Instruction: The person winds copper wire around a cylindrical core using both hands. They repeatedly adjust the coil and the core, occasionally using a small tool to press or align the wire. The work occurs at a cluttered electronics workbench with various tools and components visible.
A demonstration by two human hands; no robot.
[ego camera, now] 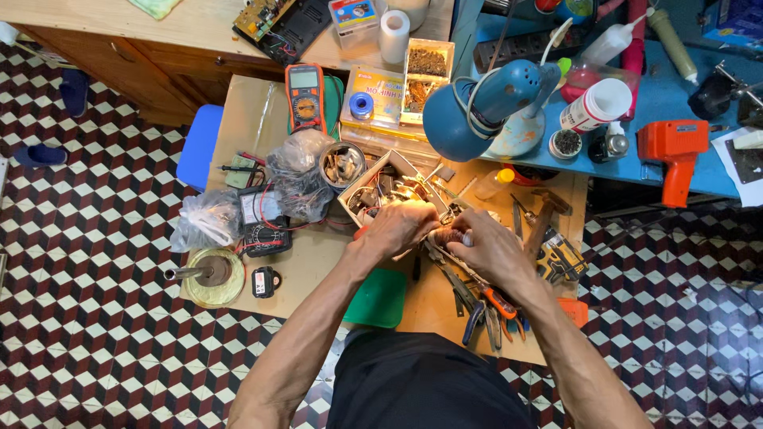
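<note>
Both hands meet over the low wooden table (318, 270), just in front of an open cardboard box of parts (389, 187). Left hand (400, 228) and right hand (489, 250) are closed together on a small copper-wound coil (450, 236), fingers curled round it. Pliers with orange and blue handles (489, 310) lie under the right wrist. Orange multimeter (305, 97) and blue desk lamp (485, 107) sit farther back
</note>
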